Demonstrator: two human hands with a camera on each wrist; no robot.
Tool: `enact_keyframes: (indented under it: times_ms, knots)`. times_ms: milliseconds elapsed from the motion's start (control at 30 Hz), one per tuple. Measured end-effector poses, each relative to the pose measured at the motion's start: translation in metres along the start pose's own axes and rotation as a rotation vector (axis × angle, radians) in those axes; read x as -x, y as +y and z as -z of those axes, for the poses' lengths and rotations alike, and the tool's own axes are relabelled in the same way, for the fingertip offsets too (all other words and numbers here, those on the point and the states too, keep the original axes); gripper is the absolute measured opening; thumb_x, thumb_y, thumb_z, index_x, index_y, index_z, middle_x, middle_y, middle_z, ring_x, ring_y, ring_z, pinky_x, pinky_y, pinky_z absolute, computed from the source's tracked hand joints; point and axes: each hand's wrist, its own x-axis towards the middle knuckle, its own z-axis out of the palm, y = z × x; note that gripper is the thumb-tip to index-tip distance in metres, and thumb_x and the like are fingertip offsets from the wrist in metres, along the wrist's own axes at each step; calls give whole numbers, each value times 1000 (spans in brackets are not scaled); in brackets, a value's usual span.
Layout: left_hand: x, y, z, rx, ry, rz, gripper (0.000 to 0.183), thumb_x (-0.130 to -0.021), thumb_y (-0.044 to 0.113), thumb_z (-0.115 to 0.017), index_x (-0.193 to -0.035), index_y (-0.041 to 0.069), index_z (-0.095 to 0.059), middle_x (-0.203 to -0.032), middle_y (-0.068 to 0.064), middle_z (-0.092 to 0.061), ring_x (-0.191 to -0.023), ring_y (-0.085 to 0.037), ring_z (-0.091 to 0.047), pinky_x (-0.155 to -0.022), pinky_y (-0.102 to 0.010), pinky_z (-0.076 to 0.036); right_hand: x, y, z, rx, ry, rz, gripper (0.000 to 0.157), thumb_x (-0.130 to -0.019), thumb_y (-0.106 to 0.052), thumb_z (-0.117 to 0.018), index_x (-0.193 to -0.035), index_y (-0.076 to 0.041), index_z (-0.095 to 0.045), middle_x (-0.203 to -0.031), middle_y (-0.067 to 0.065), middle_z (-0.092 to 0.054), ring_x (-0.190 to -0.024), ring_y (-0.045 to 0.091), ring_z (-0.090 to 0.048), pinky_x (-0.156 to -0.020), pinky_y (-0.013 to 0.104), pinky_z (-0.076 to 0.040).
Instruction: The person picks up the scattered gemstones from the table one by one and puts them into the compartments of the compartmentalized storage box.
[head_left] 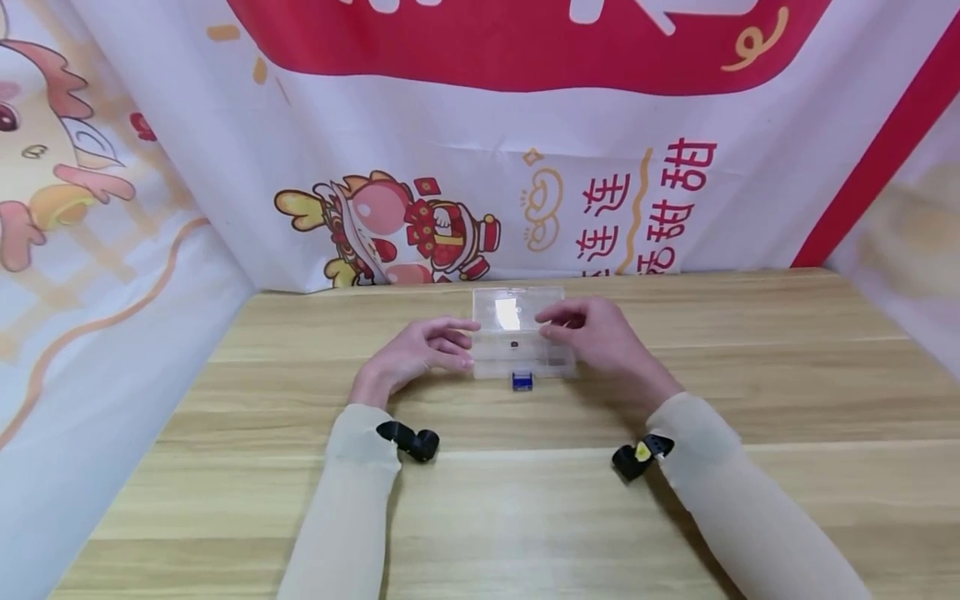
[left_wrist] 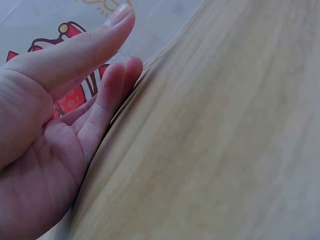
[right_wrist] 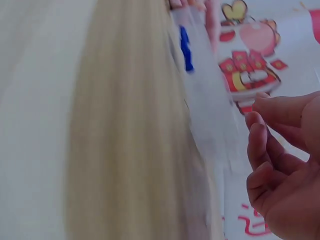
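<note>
A clear plastic box (head_left: 491, 367) lies on the table with its transparent lid (head_left: 487, 312) raised at the back. Inside is a tiny dark piece (head_left: 514, 344). A small blue piece (head_left: 522, 382) sits at the box's front edge; it also shows in the right wrist view as a blue strip (right_wrist: 186, 49). My left hand (head_left: 427, 346) is at the box's left side, thumb and fingers spread apart, fingertips right at its edge. My right hand (head_left: 600, 333) hovers by the lid's right edge, fingers loosely bent, nothing visible between them (right_wrist: 285, 165).
The wood-grain table (head_left: 487, 517) extends around the box on all sides. Behind it hangs a printed white and red cloth (head_left: 517, 208), with another printed cloth (head_left: 150, 333) along the left. Black wrist cameras are strapped over both pale sleeves (head_left: 348, 492).
</note>
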Motion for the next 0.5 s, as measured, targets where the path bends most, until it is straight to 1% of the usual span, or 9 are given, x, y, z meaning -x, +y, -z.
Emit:
enact_keyframes:
  times_ms: [100, 167, 300, 400, 500]
  knots:
    - [0, 0, 1, 3, -4, -3, 62, -88, 5, -85, -145, 20, -65, -134, -13, -66, -109, -19, -73, -119, -43, -47, 1, 8, 14, -16, 14, -14, 30, -102, -25, -72, -131, -15, -74, -123, 5, -72, -105, 24, -62, -84, 33, -54]
    - [-1, 0, 1, 8, -8, -3, 62, -88, 4, -85, -146, 19, -65, -134, -13, -66, -108, -19, -73, -117, -41, -48, 2, 13, 23, -6, 22, -25, 31, -102, -26, -72, -132, -16, -74, -123, 5, -72, -107, 24, -62, -85, 33, -54]
    - [-1, 1, 1, 2, -9, 0, 62, -88, 4, -85, -145, 20, -65, -134, -13, -66, -108, -18, -73, -116, -41, -49, 5, 24, 39, 31, 16, -17, 33, -102, -27, -73, -133, -16, -73, -124, 7, -71, -108, 25, -63, -88, 34, -54]
    - [-1, 1, 1, -3, -10, 7, 62, -88, 5, -85, -145, 21, -65, -135, -13, -66, -109, -18, -73, -119, -43, -47, 7, 33, 49, 42, -2, -8, 33, -101, -27, -73, -131, -14, -74, -121, 9, -71, -103, 25, -63, -82, 32, -55]
    - [0, 1, 1, -5, -9, 19, 62, -88, 4, -84, -145, 21, -66, -135, -13, -66, -108, -19, -74, -121, -45, -46, 8, 44, 55, 15, -41, -19, 32, -101, -23, -74, -131, -13, -74, -119, 12, -71, -99, 27, -62, -72, 31, -56]
